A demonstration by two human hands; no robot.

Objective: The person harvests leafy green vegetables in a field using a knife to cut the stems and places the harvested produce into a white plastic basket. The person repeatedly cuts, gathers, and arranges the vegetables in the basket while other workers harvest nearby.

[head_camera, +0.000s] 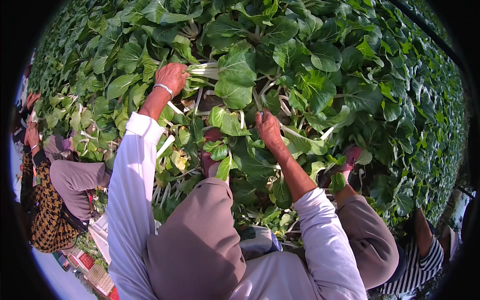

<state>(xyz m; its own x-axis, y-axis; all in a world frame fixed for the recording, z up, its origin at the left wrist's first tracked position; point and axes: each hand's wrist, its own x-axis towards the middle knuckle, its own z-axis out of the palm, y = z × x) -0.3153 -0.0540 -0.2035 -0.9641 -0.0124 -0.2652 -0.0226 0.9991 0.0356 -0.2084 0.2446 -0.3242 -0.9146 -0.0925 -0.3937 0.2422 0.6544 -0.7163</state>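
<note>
My left hand point(171, 78), with a metal bangle at the wrist, is closed around the base of a leafy green plant point(235, 75) with white stalks, whose broad leaves point to the right. Lower and to the right, my right hand point(267, 127) is among the leaves, its fingers bent at a pale stalk point(257, 99). Whether it grips that stalk or a tool is not plain. Cut or loose leaves and white stalks lie around and below both hands, some of them yellowed point(179, 160).
Dense leafy greens point(375, 75) grow ahead and to the right. At the left a co-worker in a patterned top point(52, 210) has both hands by the plants. Another person in a striped shirt point(416, 266) is at the lower right. Crates point(98, 279) stand at the lower left.
</note>
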